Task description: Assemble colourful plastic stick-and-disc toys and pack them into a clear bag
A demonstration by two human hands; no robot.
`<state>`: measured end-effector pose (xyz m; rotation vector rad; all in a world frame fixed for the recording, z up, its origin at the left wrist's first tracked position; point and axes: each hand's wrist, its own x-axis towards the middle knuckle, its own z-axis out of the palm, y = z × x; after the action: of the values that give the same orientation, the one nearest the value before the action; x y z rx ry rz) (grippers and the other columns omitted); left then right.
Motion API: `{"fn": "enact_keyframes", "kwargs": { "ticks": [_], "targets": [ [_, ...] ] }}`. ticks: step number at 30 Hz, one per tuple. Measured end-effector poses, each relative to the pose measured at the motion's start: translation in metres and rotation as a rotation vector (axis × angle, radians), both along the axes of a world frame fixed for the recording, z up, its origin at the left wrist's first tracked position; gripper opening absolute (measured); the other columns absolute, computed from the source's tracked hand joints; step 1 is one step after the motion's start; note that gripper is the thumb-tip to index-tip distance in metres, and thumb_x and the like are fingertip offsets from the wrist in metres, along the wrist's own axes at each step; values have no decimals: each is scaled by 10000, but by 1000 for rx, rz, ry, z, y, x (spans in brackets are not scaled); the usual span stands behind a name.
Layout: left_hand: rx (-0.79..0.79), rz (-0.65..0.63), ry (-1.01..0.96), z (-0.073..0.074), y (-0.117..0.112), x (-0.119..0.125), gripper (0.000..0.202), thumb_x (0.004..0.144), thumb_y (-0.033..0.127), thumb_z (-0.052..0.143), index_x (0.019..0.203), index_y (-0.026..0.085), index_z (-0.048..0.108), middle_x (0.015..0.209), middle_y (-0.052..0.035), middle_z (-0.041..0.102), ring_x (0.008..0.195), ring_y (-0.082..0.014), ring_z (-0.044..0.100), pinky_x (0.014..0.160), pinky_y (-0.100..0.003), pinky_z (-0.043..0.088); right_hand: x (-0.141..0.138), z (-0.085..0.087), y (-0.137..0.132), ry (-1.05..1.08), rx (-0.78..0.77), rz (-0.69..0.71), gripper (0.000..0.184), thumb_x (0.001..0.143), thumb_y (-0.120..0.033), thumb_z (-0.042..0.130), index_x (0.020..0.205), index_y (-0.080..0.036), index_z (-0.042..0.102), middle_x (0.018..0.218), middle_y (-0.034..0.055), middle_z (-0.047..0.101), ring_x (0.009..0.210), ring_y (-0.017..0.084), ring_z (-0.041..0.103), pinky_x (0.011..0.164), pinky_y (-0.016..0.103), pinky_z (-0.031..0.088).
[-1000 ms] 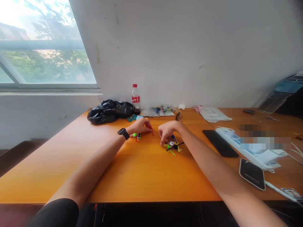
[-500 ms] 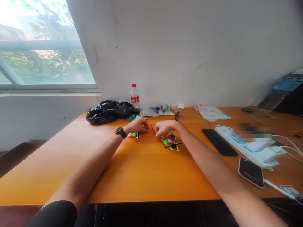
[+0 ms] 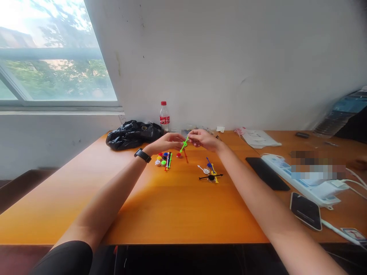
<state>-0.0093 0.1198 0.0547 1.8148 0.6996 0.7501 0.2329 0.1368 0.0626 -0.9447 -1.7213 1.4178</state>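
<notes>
Both my hands are raised above the orange table (image 3: 172, 206) and meet on a small green plastic stick (image 3: 184, 144). My left hand (image 3: 169, 141), with a black watch on the wrist, pinches its lower end. My right hand (image 3: 202, 138) pinches its upper end. Below my left hand lies a cluster of small coloured caps and sticks (image 3: 164, 159). A red cap and red stick (image 3: 182, 155) lie just below the green stick. Another pile of sticks (image 3: 210, 172), blue, yellow, black and white, lies under my right forearm's left side.
A black plastic bag (image 3: 132, 134) and a cola bottle (image 3: 164, 117) stand at the back by the wall. To the right lie papers (image 3: 258, 138), a black phone (image 3: 266, 172), a power strip (image 3: 304, 177) and a second phone (image 3: 305, 211).
Both hands have lifted off the table and come together, now holding a green stick taken from the right pile. The caps and sticks under my left hand are uncovered.
</notes>
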Motion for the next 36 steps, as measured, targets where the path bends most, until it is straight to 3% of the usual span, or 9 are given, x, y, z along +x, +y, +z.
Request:
{"fn": "enact_keyframes", "kwargs": {
  "ticks": [4,8,11,16,20,23,27,32,36],
  "targets": [
    [49,68,-79,-4,1,5,434,784,382,907,1088,122,739,1025,-111,794,943,-198,760,879,-335,625,-1,-12,8,110,-80,-63,317,793,-369,866,876,-155,647,734,1,643,583,81,515,497,193,354],
    [148,142,-31,-9,3,10,370,784,333,883,1058,113,765,974,-99,799,892,-199,768,830,-324,638,-12,-19,8,150,-136,-93,300,801,-340,857,898,-161,636,694,-14,630,561,83,530,503,195,387],
    [203,177,15,-13,4,13,311,786,274,840,1044,109,786,949,-100,807,875,-208,774,793,-299,632,-19,-19,4,115,-115,-113,283,826,-343,842,859,-168,621,673,-20,619,563,81,545,531,194,432],
    [354,356,73,-19,8,15,220,765,250,808,927,101,806,787,-86,784,762,-212,760,652,-251,586,-23,-17,-4,-46,-6,-85,180,821,-233,798,873,-161,641,711,6,664,660,120,646,648,229,538],
    [441,315,86,-19,10,14,292,782,347,840,954,117,789,845,-89,787,800,-206,758,714,-264,608,-24,-17,-5,-68,40,-94,115,797,-198,726,846,-162,629,716,14,672,646,116,628,625,223,507],
    [464,265,81,-20,9,13,323,795,379,847,977,130,753,886,-89,785,838,-205,763,735,-262,607,-23,-21,-3,-68,55,-57,112,789,-219,671,805,-182,566,663,-23,602,581,90,537,575,210,431],
    [390,185,75,-22,8,15,272,793,336,828,922,135,697,830,-80,773,809,-206,765,667,-241,576,-21,-27,-1,-123,59,21,175,796,-251,647,766,-208,479,603,-72,450,529,78,389,515,207,318],
    [329,168,146,-24,6,16,187,741,245,774,790,149,621,711,-30,718,688,-172,721,554,-202,494,-24,-37,-4,-197,15,144,278,841,-342,710,758,-211,480,630,-56,437,536,91,372,496,217,316],
    [371,204,151,-22,6,14,164,750,204,722,896,132,697,771,-26,734,690,-147,698,567,-197,477,-24,-40,-1,-282,39,25,400,945,-510,668,815,-232,412,650,-67,413,522,88,347,505,207,325]
  ]
}}
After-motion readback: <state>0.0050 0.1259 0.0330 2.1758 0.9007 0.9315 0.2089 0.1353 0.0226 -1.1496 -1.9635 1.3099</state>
